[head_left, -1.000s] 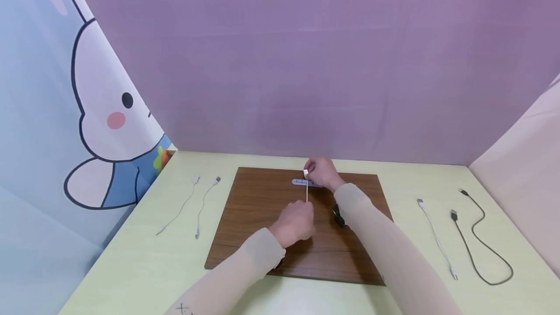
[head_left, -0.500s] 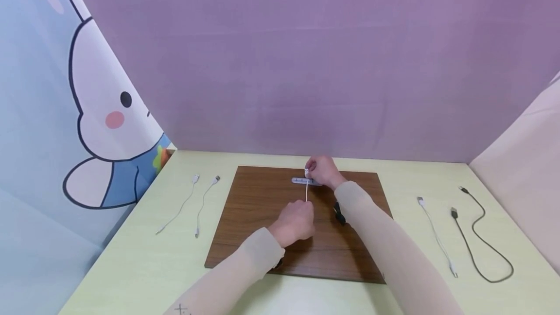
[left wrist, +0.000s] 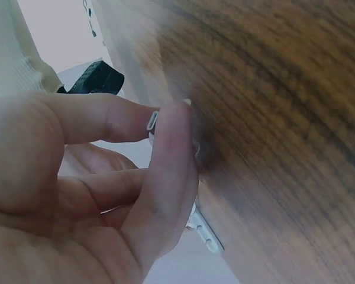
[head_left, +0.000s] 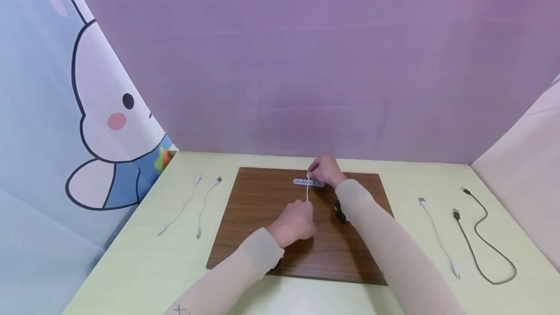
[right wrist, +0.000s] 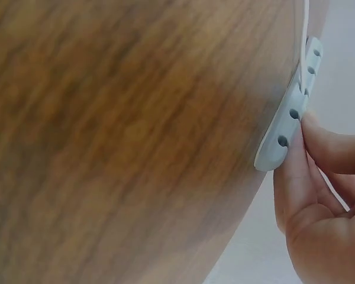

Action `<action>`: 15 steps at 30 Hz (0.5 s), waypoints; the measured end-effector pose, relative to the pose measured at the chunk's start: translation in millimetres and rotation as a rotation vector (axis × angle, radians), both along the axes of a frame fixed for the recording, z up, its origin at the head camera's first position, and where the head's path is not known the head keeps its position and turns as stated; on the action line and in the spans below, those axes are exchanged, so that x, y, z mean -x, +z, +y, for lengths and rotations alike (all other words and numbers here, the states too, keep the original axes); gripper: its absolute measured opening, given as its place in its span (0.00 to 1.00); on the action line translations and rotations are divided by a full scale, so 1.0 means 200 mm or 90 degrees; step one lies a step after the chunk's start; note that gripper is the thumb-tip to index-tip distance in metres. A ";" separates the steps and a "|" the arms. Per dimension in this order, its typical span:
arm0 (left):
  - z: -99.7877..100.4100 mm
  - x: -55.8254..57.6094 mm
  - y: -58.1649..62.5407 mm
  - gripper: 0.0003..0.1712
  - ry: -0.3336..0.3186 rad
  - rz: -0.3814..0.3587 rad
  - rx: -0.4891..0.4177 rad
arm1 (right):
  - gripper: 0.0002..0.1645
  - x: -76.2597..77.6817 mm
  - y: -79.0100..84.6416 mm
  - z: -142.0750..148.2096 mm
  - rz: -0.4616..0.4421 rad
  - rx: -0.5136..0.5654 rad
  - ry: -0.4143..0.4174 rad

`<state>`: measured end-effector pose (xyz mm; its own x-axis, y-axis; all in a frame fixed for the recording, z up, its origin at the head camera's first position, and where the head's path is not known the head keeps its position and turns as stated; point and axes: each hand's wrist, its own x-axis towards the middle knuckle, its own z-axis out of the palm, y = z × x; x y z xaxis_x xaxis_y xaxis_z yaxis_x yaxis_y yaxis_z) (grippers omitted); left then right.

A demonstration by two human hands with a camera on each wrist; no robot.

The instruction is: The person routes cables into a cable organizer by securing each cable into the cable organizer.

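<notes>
A pale cable clip strip (head_left: 300, 182) with several slots lies near the far edge of the brown wooden board (head_left: 253, 208). A thin white USB cable (head_left: 307, 191) runs from my left hand (head_left: 293, 222) to the strip. In the left wrist view, thumb and finger pinch the cable's small metal plug (left wrist: 153, 121), its open end showing. At the strip's far side, my right hand (head_left: 325, 171) pinches the cable's other end, mostly hidden by the fingers. The right wrist view has the cable (right wrist: 305, 47) entering the strip's middle slot, with the right fingertips touching the strip's back edge.
Two short white USB cables (head_left: 203, 208) lie on the pale table (head_left: 144, 266) left of the board. To its right are another white cable (head_left: 437, 237) and a longer black cable (head_left: 474, 261). A purple curtain (head_left: 280, 62) hangs behind the table.
My right hand has lowered the cable's white plug end toward the strip, and less of the plug shows now. The cable curves slightly where it was straight. The left hand stays in place.
</notes>
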<state>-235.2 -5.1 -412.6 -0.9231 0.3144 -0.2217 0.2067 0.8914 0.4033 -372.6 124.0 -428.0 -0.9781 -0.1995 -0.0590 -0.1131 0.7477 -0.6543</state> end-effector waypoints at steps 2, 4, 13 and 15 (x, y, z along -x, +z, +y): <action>0.00 0.00 0.00 0.08 0.001 -0.003 -0.008 | 0.11 0.00 0.00 0.01 -0.006 0.010 -0.003; 0.01 -0.01 0.00 0.08 0.003 0.000 -0.010 | 0.11 0.01 -0.01 0.02 -0.008 0.020 0.001; 0.01 -0.01 0.01 0.07 0.007 -0.006 -0.018 | 0.13 -0.01 0.00 0.03 0.005 0.024 0.018; 0.02 -0.01 0.01 0.08 0.001 0.006 -0.006 | 0.13 -0.01 0.00 0.03 0.011 0.014 0.024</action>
<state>-234.0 -1.8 -410.6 -0.9257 0.3146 -0.2099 0.2089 0.8880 0.4097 -370.7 129.4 -428.0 -0.9706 -0.2378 -0.0375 -0.1525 0.7277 -0.6688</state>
